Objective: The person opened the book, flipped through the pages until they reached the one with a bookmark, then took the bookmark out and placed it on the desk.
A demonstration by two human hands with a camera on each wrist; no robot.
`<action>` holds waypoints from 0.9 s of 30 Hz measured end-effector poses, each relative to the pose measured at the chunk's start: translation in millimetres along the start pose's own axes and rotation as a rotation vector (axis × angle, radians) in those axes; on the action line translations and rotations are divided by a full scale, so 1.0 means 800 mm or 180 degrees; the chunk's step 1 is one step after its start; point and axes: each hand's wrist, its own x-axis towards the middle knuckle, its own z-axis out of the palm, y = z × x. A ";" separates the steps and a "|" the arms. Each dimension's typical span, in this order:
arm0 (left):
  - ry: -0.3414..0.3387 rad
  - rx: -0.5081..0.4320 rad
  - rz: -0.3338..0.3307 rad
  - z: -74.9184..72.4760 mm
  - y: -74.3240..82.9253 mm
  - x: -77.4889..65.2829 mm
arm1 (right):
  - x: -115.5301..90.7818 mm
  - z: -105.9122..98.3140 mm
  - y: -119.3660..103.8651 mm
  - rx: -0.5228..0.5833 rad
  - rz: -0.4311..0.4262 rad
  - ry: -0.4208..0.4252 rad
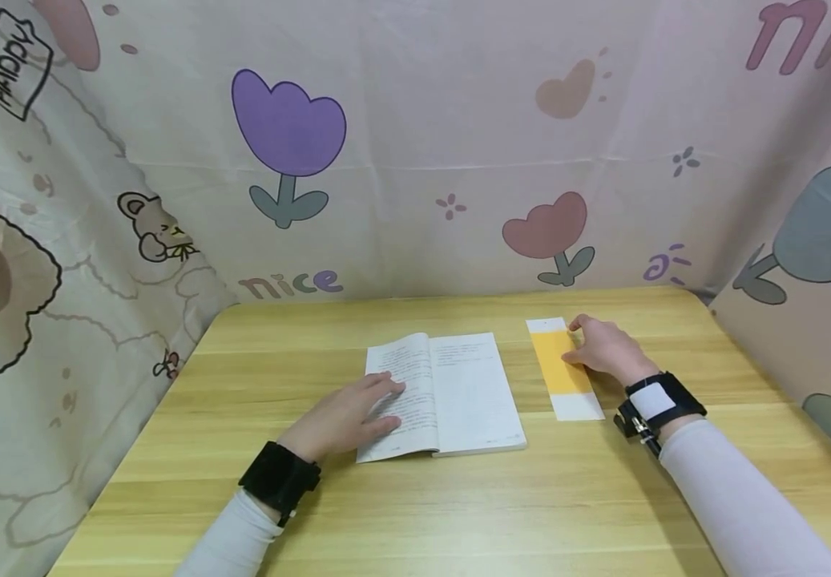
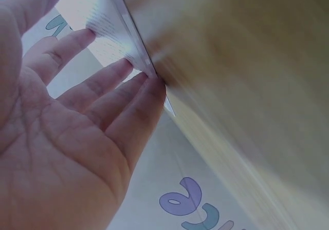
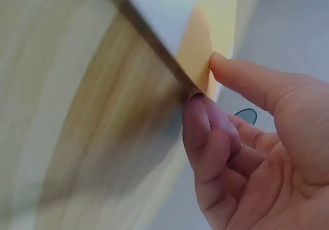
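Note:
An open book [image 1: 473,401] with printed text lies near the middle of the wooden table. On its left page rests my left hand [image 1: 346,413], fingers spread and fairly straight. The left wrist view shows that hand [image 2: 67,132] with its fingertips along the book's page [image 2: 105,19]. To the right of the book is a yellow strip of card with white ends [image 1: 558,361]. My right hand [image 1: 610,349] pinches its right edge. In the right wrist view, the thumb of the right hand [image 3: 252,132] lies on the card's yellow part [image 3: 198,45], with curled fingers at the edge.
The wooden table [image 1: 242,401] is bordered by a printed cloth [image 1: 401,144] at the back and both sides. Each wrist wears a black strap, the left one [image 1: 280,479] and the right one [image 1: 663,405].

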 end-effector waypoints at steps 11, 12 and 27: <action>0.0019 0.0027 0.0031 -0.001 -0.002 0.000 | -0.006 0.005 -0.009 -0.0168 -0.0169 0.0004; 0.0021 0.0034 0.0032 0.000 -0.002 0.000 | -0.007 0.006 -0.011 -0.0171 -0.0179 0.0006; -0.0022 0.0011 0.0046 0.001 -0.003 0.000 | -0.019 0.024 -0.017 -0.0478 -0.0719 0.0327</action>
